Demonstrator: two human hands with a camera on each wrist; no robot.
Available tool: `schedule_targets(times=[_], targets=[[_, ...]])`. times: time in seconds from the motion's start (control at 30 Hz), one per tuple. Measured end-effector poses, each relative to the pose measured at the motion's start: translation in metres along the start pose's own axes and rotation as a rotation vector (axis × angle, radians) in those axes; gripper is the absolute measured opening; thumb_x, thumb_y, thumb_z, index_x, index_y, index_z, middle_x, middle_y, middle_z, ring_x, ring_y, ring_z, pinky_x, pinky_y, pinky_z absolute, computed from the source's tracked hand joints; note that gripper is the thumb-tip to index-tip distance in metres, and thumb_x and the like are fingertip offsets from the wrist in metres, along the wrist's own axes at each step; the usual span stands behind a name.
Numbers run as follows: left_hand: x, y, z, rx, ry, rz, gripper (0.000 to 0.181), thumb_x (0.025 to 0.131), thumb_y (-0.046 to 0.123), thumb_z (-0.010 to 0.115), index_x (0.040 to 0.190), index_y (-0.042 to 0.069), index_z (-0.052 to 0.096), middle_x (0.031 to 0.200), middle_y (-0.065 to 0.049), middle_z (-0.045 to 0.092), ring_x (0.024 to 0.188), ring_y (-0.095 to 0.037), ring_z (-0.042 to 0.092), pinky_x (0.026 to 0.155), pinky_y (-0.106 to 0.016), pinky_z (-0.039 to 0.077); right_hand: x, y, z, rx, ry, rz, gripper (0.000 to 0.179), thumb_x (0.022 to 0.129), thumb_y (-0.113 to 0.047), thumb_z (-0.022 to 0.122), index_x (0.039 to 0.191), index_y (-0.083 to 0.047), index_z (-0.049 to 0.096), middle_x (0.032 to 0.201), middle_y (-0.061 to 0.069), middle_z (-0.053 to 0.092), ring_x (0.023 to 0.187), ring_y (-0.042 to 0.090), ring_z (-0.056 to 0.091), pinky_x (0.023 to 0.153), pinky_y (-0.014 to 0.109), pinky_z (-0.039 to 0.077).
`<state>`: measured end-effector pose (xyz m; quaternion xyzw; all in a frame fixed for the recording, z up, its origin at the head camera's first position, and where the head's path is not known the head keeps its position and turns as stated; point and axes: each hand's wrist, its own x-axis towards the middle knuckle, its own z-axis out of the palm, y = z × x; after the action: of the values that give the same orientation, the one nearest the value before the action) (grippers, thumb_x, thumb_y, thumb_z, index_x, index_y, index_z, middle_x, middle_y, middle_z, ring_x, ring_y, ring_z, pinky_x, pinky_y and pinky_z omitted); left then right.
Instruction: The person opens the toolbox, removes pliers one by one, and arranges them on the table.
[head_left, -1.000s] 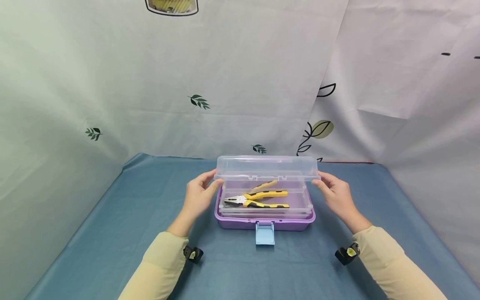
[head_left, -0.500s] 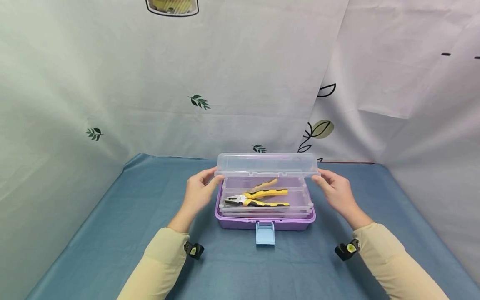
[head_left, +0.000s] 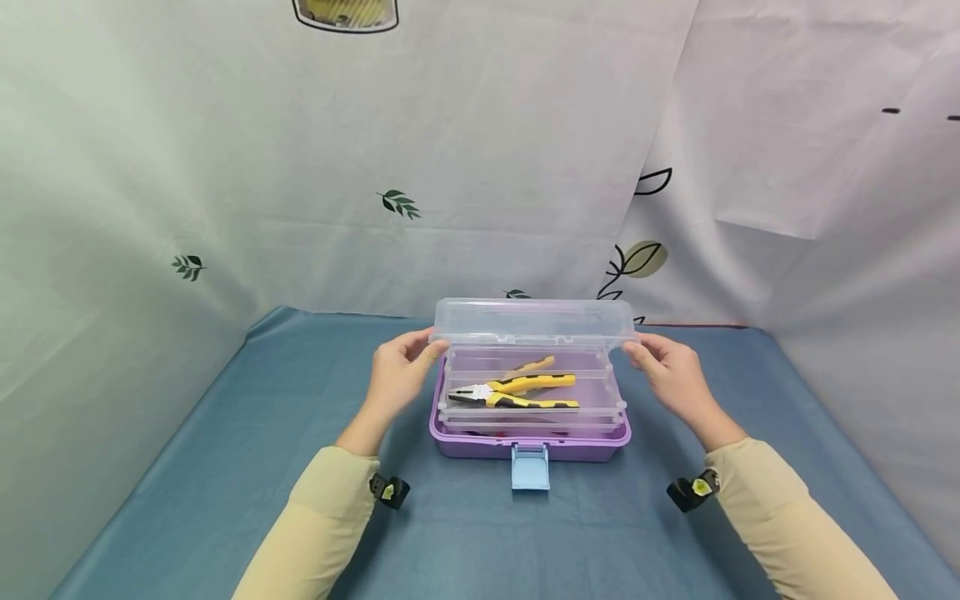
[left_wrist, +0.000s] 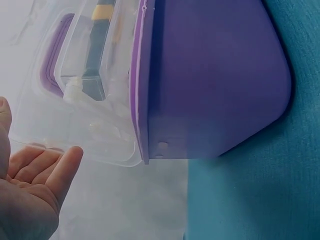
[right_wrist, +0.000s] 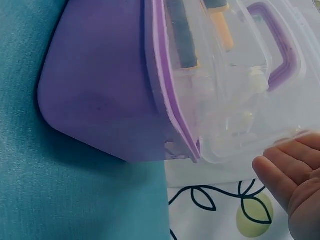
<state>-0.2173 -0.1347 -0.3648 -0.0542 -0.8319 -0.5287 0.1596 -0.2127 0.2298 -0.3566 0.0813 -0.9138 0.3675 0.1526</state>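
Note:
A purple toolbox stands on the table, its clear lid tilted up. My left hand holds the lid's left edge, thumb in front and fingers behind. At the right edge my right hand grips it the same way. Below the lid, a clear tray carries pliers with yellow-and-black handles. Another yellow handle shows farther back. Through the lid, the left wrist view shows a purple carry handle. A light-blue latch hangs down at the box's front.
A blue cloth covers the table. Behind and at the sides hangs a pale curtain with leaf prints. Under the trays, a bit of something red shows inside the box; its kind is unclear.
Both hands have moved up and slightly back, raising the lid. The clear trays have shifted up a little with it, and the gap at the box's front has widened.

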Motion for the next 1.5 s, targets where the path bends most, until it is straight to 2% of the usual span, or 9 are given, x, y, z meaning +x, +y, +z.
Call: schedule_targets(times=[0.23,0.37,0.6,0.87,1.1,1.37,1.5], targets=[[0.004,0.002,0.000,-0.004,0.003,0.001,0.045,0.083,0.039,0.070,0.112,0.005,0.069,0.102,-0.012,0.072,0.093,-0.022,0.068,0.080,-0.038,0.056,0.004,-0.001,-0.002,0.020,-0.027,0.010,0.052,0.096,-0.042,0.049,0.120,0.002,0.061,0.110,0.025,0.066,0.091,0.038,0.068,0.070,0.046,0.058],[0.006,0.004,-0.001,0.004,0.003,-0.011,0.046,0.083,0.041,0.069,0.112,0.005,0.069,0.101,-0.012,0.072,0.092,-0.021,0.067,0.078,-0.037,0.056,0.007,-0.001,-0.003,0.035,-0.045,0.016,0.052,0.097,-0.042,0.048,0.121,0.002,0.061,0.115,0.025,0.064,0.092,0.040,0.068,0.075,0.051,0.057],[0.010,0.004,-0.001,0.016,0.002,-0.026,0.049,0.083,0.044,0.068,0.112,0.004,0.069,0.100,-0.012,0.072,0.090,-0.021,0.067,0.076,-0.036,0.056,0.011,-0.002,-0.006,0.059,-0.062,0.013,0.050,0.097,-0.040,0.049,0.118,0.004,0.062,0.114,0.026,0.064,0.090,0.039,0.068,0.077,0.050,0.056],[0.014,0.006,-0.001,0.043,0.003,-0.039,0.055,0.082,0.052,0.066,0.111,0.006,0.069,0.091,-0.011,0.072,0.077,-0.018,0.065,0.065,-0.027,0.053,0.018,-0.005,-0.009,0.079,-0.106,0.044,0.056,0.097,-0.045,0.045,0.117,0.005,0.062,0.117,0.027,0.062,0.093,0.040,0.067,0.082,0.048,0.056],[0.020,0.010,-0.003,0.047,-0.013,-0.045,0.055,0.083,0.052,0.065,0.112,0.005,0.069,0.092,-0.012,0.072,0.071,-0.016,0.064,0.062,-0.025,0.052,0.025,-0.009,-0.013,0.108,-0.150,0.075,0.062,0.096,-0.048,0.045,0.119,0.008,0.060,0.121,0.028,0.059,0.107,0.041,0.061,0.083,0.044,0.056],[0.027,0.017,-0.003,0.046,-0.021,-0.069,0.054,0.084,0.050,0.064,0.111,0.003,0.068,0.097,-0.013,0.072,0.075,-0.026,0.069,0.062,-0.025,0.055,0.034,-0.013,-0.018,0.116,-0.179,0.104,0.068,0.094,-0.053,0.043,0.118,0.009,0.060,0.123,0.028,0.058,0.111,0.041,0.059,0.082,0.042,0.056],[0.030,0.020,-0.003,0.053,-0.020,-0.083,0.055,0.084,0.050,0.064,0.112,0.003,0.068,0.099,-0.014,0.072,0.074,-0.027,0.069,0.062,-0.024,0.054,0.038,-0.013,-0.019,0.134,-0.183,0.108,0.069,0.094,-0.054,0.044,0.117,0.009,0.060,0.123,0.029,0.058,0.111,0.041,0.059,0.081,0.038,0.057]])
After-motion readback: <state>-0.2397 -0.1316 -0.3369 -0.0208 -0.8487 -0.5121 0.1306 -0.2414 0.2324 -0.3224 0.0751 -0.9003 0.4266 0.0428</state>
